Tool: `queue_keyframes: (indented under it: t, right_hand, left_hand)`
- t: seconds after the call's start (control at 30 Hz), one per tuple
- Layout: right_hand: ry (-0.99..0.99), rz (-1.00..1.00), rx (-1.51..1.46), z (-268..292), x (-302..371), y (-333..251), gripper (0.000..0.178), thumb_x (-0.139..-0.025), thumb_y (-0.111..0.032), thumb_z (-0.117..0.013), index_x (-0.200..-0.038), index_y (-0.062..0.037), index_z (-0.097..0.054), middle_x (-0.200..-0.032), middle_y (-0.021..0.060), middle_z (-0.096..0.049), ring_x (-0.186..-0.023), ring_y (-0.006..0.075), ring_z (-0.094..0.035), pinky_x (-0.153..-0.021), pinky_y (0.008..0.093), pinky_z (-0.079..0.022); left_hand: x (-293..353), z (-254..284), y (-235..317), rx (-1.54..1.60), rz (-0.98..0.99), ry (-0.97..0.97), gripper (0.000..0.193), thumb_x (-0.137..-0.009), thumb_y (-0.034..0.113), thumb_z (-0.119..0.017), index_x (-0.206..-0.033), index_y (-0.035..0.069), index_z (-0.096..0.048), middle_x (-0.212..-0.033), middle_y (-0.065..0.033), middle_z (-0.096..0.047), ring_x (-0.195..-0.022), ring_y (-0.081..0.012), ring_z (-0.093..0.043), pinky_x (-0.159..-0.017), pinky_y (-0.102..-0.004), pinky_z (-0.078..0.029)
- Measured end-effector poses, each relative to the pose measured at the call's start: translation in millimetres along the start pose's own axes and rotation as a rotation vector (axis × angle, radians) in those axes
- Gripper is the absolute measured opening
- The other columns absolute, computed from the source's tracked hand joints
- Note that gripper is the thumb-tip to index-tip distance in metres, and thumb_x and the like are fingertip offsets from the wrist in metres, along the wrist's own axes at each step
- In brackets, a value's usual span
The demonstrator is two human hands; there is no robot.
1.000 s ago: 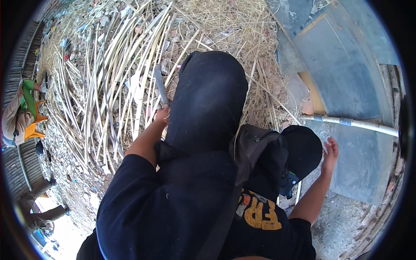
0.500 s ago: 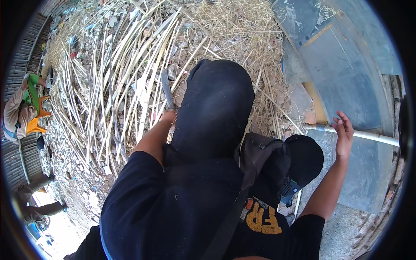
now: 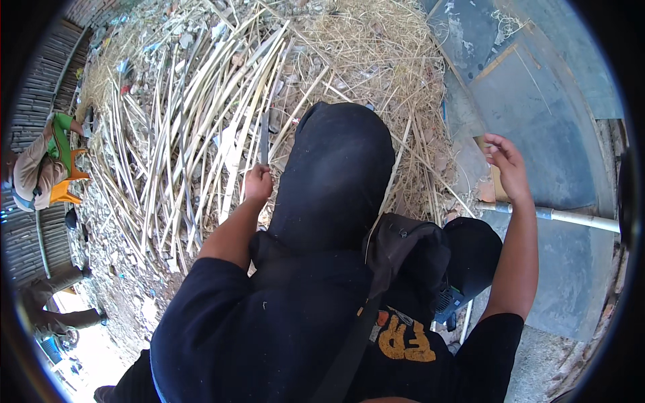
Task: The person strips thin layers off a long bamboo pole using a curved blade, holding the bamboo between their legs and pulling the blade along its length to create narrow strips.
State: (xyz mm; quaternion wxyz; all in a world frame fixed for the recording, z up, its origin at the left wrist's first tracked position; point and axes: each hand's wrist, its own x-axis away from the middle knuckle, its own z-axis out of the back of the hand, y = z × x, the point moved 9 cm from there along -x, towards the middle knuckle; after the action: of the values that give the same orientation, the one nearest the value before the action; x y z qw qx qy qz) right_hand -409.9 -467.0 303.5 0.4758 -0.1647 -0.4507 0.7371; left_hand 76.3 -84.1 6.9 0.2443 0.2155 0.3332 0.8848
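Note:
My left hand point(image 3: 257, 183) is closed round the grip of a machete point(image 3: 264, 138), its dark blade pointing away from me beside my knee. The grip itself is hidden in the fist. Beyond the blade lies a heap of long split bamboo strips point(image 3: 201, 101). My right hand point(image 3: 508, 168) is raised on the right, fingers loosely bent and apart, with nothing visible in it. Below that hand a pale pole point(image 3: 581, 220) runs out to the right edge. A dark bag point(image 3: 410, 248) hangs by its strap across my front.
Grey sheets point(image 3: 537, 121) cover the right side. Thin shavings point(image 3: 376, 47) lie thick at the far middle. At the left, a person point(image 3: 37, 168) sits on an orange chair point(image 3: 67, 188) by a bamboo wall point(image 3: 40, 80); another person's legs point(image 3: 64, 319) show lower down. Rubble covers the ground.
My right hand has moved up and to the left, away from the pole. My left hand has shifted slightly, and the machete now points more straight ahead.

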Motion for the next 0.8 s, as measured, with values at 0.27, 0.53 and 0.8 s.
queue_keyframes:
  t: [0.27, 0.53, 0.8]
  right_hand:
    - [0.021, 0.016, 0.013, -40.3, -6.9, 42.6, 0.028, -0.097, -0.017, -0.061, -0.121, -0.0033, -0.065, -0.113, 0.0050, -0.067, -0.102, 0.0163, -0.062, -0.091, 0.0318, -0.049]
    - [-0.084, 0.099, 0.016, -57.0, 12.7, -16.5, 0.030, -0.094, -0.020, -0.068, -0.119, -0.0038, -0.067, -0.111, 0.0040, -0.068, -0.099, 0.0121, -0.059, -0.088, 0.0297, -0.048]
    - [-0.285, 0.330, -0.525, -74.1, 27.9, -64.7, 0.059, -0.090, -0.020, -0.073, -0.140, -0.0023, -0.049, -0.128, 0.0089, -0.060, -0.117, 0.0191, -0.058, -0.102, 0.0357, -0.045]
  left_hand:
    - [-32.5, 75.6, 140.2, 0.774, 0.017, -0.041, 0.014, -0.100, 0.020, -0.039, -0.110, 0.011, -0.041, -0.079, -0.0126, -0.061, -0.054, -0.0134, -0.050, -0.048, -0.0266, -0.041]
    - [17.8, 107.8, 389.2, 0.946, -0.494, -0.304, 0.030, -0.094, 0.004, -0.062, -0.109, 0.010, -0.037, -0.114, -0.0173, -0.058, -0.103, -0.0293, -0.067, -0.078, -0.0406, -0.060]
    - [118.1, -17.1, 508.8, 0.776, -0.779, -0.565, 0.047, -0.089, -0.005, -0.066, -0.115, 0.010, -0.030, -0.106, -0.0190, -0.058, -0.098, -0.0263, -0.066, -0.069, -0.0353, -0.059]
